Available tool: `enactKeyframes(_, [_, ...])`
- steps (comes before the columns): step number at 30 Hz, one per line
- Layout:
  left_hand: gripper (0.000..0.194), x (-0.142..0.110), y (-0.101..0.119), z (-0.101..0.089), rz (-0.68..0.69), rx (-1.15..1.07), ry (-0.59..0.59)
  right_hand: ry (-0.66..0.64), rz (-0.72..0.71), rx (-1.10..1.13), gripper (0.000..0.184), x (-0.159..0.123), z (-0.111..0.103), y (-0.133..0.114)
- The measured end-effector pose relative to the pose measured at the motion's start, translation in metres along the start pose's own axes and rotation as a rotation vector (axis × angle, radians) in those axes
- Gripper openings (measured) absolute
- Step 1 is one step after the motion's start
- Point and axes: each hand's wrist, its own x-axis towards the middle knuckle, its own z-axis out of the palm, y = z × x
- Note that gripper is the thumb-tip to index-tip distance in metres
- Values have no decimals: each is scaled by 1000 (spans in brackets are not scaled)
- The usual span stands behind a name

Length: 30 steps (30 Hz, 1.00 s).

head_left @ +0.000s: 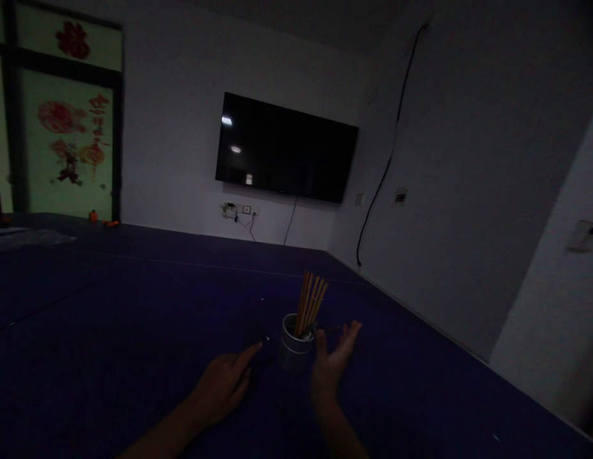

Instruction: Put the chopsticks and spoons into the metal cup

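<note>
"Where's the cup (pixel 296 352)?"

"On the bench (pixel 182 306), between the hands, chopsticks (pixel 310 303) standing in it, leaning right."

"And the left hand (pixel 227 381)?"

"Near its left side, index finger extended, the others curled."

"The right hand (pixel 333 360)?"

"Just beside it on the right, thumb and fingers spread."

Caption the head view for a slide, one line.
Two bare hands flank a gray cup of sticks on a dark blue surface.
</note>
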Motion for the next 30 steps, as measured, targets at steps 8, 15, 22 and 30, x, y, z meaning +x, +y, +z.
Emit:
enactKeyframes(8, [48,0,-2,2,4,18,-1,-295,148,77,91,-28,31,16])
enactKeyframes(15, [49,0,1,-1,-14,21,-40,-191,152,1,65,-11,22,23])
enactKeyframes(22, [49,-1,-3,3,-19,46,-62,6,210,-130,74,21,8,45])
enactKeyframes(30, [46,0,-2,3,-29,45,-78,26,173,-79,73,24,9,59])
